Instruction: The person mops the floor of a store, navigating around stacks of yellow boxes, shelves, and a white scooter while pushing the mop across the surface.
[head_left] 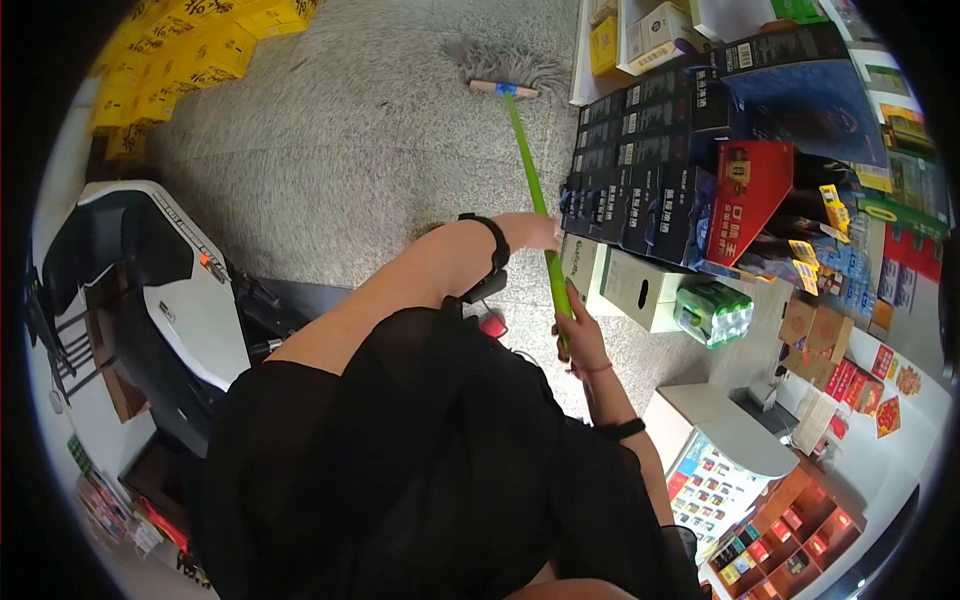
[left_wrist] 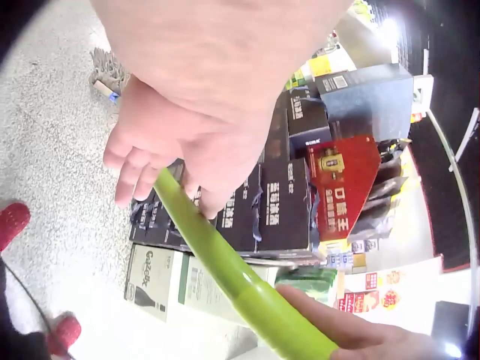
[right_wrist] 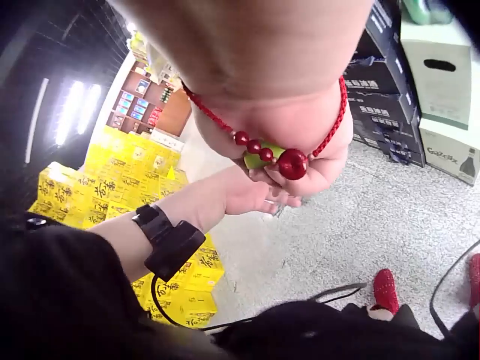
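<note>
Both left hand (head_left: 540,232) and right hand (head_left: 583,340), we see, grip the round green pole (head_left: 525,150), likely spaced for leverage; its grey string mop head (head_left: 520,68) lies at twelve o'clock on speckled grey floor (head_left: 350,130).

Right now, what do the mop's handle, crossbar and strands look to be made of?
Mop handle: smooth, glossy green; the bright highlight in the left wrist view suggests plastic, or plastic-coated metal.
Crossbar: tan, probably wood by its colour; grain too small to confirm.
Mop strands: matt grey, loose and shaggy, so likely textile yarn; cotton or synthetic, can't tell.
</note>
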